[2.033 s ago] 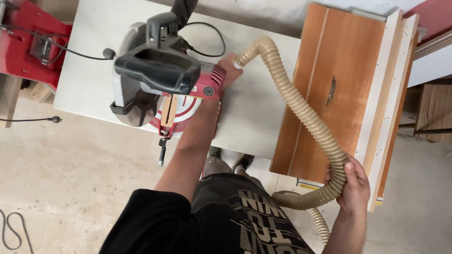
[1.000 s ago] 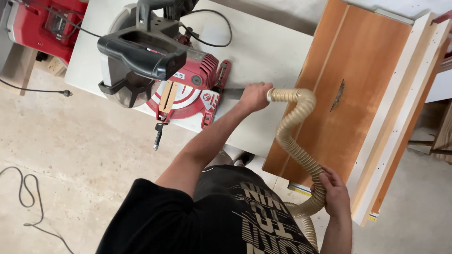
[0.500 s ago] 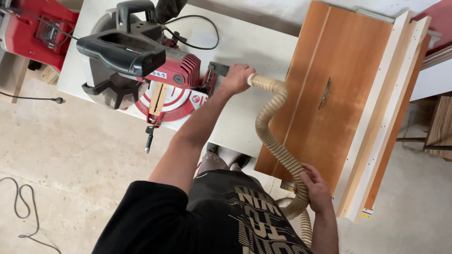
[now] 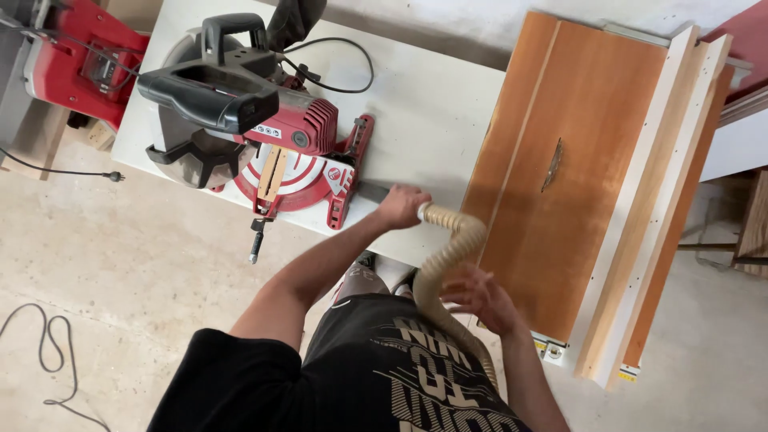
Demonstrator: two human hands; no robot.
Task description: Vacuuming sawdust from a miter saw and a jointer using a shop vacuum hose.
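Hose | left hand grip clamped on its end | right hand fingers apart, beside it | saw near

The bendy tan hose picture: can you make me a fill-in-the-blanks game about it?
1. The left hand grips the end of the ribbed tan ____.
2. The red and black mitre saw stands on the ____ table.
3. The right hand is beside the brown ____ panel.

Missing: hose; white; wooden
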